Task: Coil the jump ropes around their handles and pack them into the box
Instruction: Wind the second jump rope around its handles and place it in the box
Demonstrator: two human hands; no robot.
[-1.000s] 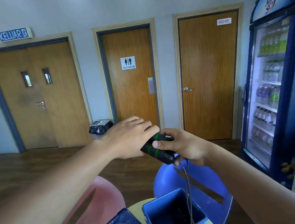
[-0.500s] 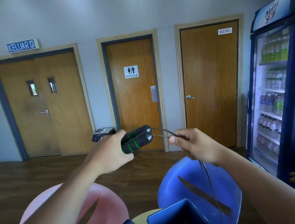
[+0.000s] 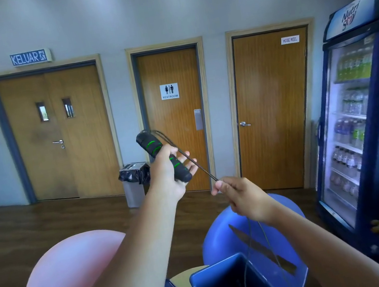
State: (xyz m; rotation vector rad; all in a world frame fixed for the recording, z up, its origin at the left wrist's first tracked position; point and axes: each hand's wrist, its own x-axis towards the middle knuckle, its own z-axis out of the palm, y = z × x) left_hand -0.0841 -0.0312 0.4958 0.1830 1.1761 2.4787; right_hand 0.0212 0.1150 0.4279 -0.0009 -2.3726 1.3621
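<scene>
Mid-frame, the left hand (image 3: pixel 167 177) grips the black, green-ringed handles (image 3: pixel 160 157); the right hand (image 3: pixel 243 200) pinches the taut rope (image 3: pixel 193 162) lower right, slack trailing into the blue box (image 3: pixel 232 286) at bottom centre

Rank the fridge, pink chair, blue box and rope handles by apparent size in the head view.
1. Fridge
2. Pink chair, partly cut off
3. Blue box, cut off at the frame's edge
4. Rope handles, smallest though close to camera
</scene>
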